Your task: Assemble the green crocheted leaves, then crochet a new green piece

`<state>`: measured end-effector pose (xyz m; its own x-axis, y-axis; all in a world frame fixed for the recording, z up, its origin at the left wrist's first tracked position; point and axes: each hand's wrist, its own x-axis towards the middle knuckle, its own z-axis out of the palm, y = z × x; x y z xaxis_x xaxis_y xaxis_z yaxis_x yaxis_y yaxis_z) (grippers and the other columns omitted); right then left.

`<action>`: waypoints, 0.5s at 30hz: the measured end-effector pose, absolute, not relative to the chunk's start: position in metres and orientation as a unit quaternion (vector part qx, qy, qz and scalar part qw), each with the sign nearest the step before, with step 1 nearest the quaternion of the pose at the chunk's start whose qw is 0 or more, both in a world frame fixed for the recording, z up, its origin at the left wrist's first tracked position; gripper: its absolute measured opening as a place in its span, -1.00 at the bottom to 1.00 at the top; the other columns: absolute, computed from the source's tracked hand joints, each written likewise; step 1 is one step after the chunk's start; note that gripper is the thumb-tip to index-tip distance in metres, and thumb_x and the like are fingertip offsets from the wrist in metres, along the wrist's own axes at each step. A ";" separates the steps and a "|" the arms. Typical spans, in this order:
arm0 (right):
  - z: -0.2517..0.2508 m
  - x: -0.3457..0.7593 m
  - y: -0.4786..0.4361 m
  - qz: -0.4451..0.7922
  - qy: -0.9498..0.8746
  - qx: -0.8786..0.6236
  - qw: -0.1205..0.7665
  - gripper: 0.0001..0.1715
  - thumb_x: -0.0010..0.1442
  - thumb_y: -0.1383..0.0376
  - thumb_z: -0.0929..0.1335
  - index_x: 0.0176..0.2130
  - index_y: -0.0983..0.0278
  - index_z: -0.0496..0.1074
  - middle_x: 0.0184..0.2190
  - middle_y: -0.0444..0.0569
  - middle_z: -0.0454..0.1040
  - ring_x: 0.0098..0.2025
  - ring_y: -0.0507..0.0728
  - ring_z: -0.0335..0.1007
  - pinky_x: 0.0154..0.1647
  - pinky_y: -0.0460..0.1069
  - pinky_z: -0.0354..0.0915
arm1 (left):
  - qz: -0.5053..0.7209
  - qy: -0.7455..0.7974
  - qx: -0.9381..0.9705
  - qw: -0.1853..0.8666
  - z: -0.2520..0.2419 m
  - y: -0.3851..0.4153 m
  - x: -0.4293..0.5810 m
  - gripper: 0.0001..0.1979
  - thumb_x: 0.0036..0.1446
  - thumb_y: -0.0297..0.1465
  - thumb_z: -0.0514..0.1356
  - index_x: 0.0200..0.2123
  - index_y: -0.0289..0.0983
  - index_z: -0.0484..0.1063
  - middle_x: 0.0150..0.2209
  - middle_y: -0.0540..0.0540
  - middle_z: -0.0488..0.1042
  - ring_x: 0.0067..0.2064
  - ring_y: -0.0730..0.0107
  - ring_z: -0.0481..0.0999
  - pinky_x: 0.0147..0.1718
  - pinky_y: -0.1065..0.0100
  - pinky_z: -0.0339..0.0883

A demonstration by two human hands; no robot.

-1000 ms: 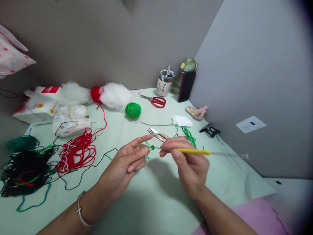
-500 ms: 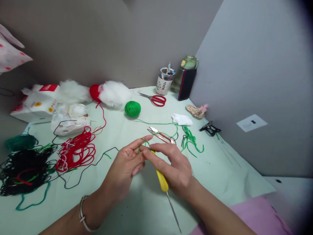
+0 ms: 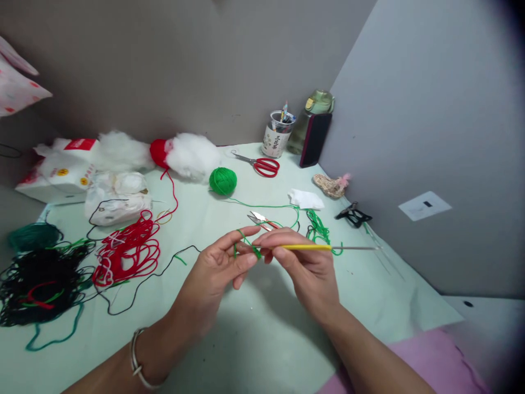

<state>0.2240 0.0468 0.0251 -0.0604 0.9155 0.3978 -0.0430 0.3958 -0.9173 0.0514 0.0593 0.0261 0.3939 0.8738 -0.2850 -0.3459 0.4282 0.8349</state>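
My right hand (image 3: pixel 309 268) is closed on a crochet hook (image 3: pixel 307 247) with a yellow grip. The hook lies nearly level, its bare metal shaft sticking out to the right. At its left tip is a small green piece of yarn work (image 3: pixel 257 253), pinched between the thumb and fingers of my left hand (image 3: pixel 223 260). Green yarn loops over my raised left index finger. A green strand runs on the table toward the green yarn ball (image 3: pixel 222 181). Just behind my hands lie small thread snips (image 3: pixel 260 219), partly covered by my right hand.
Red-handled scissors (image 3: pixel 264 166) lie at the back before a pen jar (image 3: pixel 278 134), a bottle and a phone (image 3: pixel 315 139). Red cord (image 3: pixel 129 251) and tangled black yarn (image 3: pixel 39 284) spread at left. Green yarn scraps (image 3: pixel 318 225) and a black claw clip (image 3: pixel 353 214) are at right.
The crochet hook has swung from pointing down toward me to nearly level, its back end now to the right. My right hand has turned with it; my left hand stays about where it was.
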 end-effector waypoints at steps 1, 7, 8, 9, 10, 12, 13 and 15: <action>0.025 0.224 0.047 0.418 -0.594 -0.363 0.584 -0.79 0.39 0.34 0.35 -0.12 0.15 0.62 -0.28 -0.06 0.58 -0.24 0.07 0.49 -0.25 -0.02 0.44 | 0.403 0.380 0.354 0.754 0.027 0.060 0.051 -0.72 0.13 -0.36 0.41 -0.05 -0.08 0.64 -0.48 0.12 0.33 -0.55 0.69 0.13 -0.52 0.51 0.00; 0.025 0.228 0.042 0.358 -0.631 -0.378 0.575 -0.72 0.45 0.38 0.24 -0.06 0.16 0.52 -0.21 -0.06 0.55 -0.27 0.07 0.55 -0.16 0.05 0.50 | 0.415 0.409 0.371 0.723 0.029 0.063 0.049 -0.80 0.17 -0.31 0.38 -0.11 -0.11 0.67 -0.47 0.12 0.36 -0.56 0.70 0.15 -0.50 0.50 0.02; 0.024 0.228 0.041 0.302 -0.667 -0.372 0.570 -0.71 0.43 0.41 0.24 -0.02 0.17 0.50 -0.20 -0.04 0.56 -0.23 0.09 0.56 -0.14 0.07 0.50 | 0.423 0.416 0.375 0.712 0.029 0.063 0.049 -0.80 0.16 -0.31 0.39 -0.11 -0.10 0.66 -0.46 0.12 0.36 -0.55 0.71 0.16 -0.50 0.50 0.03; 0.023 0.227 0.040 0.237 -0.708 -0.365 0.557 -0.69 0.41 0.45 0.25 0.02 0.18 0.48 -0.19 -0.02 0.57 -0.19 0.12 0.56 -0.13 0.08 0.50 | 0.428 0.420 0.378 0.706 0.027 0.063 0.049 -0.77 0.15 -0.32 0.41 -0.09 -0.08 0.66 -0.44 0.12 0.38 -0.55 0.71 0.18 -0.49 0.50 0.04; 0.021 0.226 0.039 0.166 -0.745 -0.361 0.535 -0.66 0.38 0.48 0.28 0.04 0.18 0.47 -0.19 0.00 0.58 -0.16 0.14 0.57 -0.14 0.06 0.50 | 0.429 0.420 0.376 0.706 0.026 0.063 0.049 -0.73 0.13 -0.34 0.42 -0.07 -0.07 0.65 -0.43 0.12 0.39 -0.55 0.71 0.19 -0.49 0.51 0.05; 0.019 0.224 0.038 0.038 -0.802 -0.359 0.475 -0.63 0.31 0.52 0.33 0.04 0.20 0.48 -0.17 0.03 0.60 -0.15 0.15 0.58 -0.20 0.01 0.50 | 0.426 0.407 0.360 0.723 0.025 0.062 0.050 -0.62 0.10 -0.36 0.44 0.01 -0.04 0.61 -0.42 0.12 0.42 -0.56 0.71 0.18 -0.50 0.52 0.04; 0.018 0.223 0.038 0.000 -0.818 -0.360 0.449 -0.62 0.28 0.54 0.36 0.02 0.20 0.50 -0.16 0.04 0.61 -0.17 0.15 0.59 -0.21 0.00 0.50 | 0.421 0.397 0.346 0.739 0.025 0.062 0.051 -0.59 0.10 -0.37 0.44 0.05 -0.04 0.59 -0.44 0.13 0.41 -0.57 0.71 0.15 -0.51 0.52 0.03; 0.018 0.223 0.038 -0.023 -0.825 -0.363 0.432 -0.62 0.26 0.53 0.39 -0.01 0.18 0.53 -0.16 0.03 0.62 -0.18 0.16 0.59 -0.21 -0.01 0.50 | 0.404 0.364 0.316 0.777 0.026 0.062 0.051 -0.57 0.13 -0.36 0.43 0.09 -0.08 0.56 -0.55 0.16 0.31 -0.59 0.71 0.07 -0.52 0.53 0.00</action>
<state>0.2225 0.0377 0.0177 -0.3630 0.5802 0.7291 0.6194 0.7348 -0.2763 0.0509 0.0618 0.0260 0.4086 0.8582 -0.3106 -0.3977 0.4737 0.7858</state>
